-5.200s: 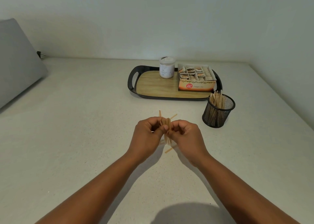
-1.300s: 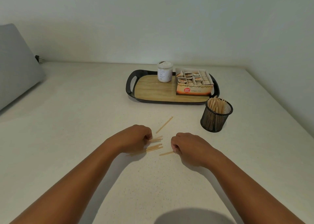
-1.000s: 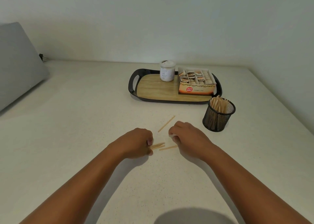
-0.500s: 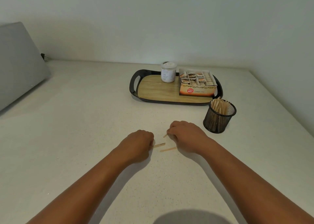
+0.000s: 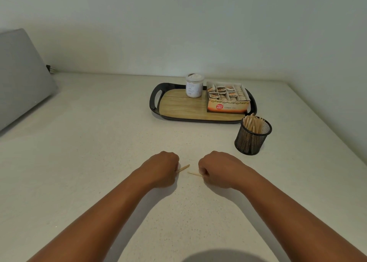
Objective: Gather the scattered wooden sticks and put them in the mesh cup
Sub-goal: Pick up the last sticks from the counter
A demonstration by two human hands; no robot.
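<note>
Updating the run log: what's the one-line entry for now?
left hand: grips stick | right hand: grips stick | mesh cup: part-filled

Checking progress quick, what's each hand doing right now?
Left hand: curled, gripping wooden sticks.
Right hand: curled, pinching a wooden stick.

I see pale wooden sticks [image 5: 253, 125] in a black mesh cup [image 5: 250, 140] (fine grid), speckled cream counter [image 5: 89, 142]
</note>
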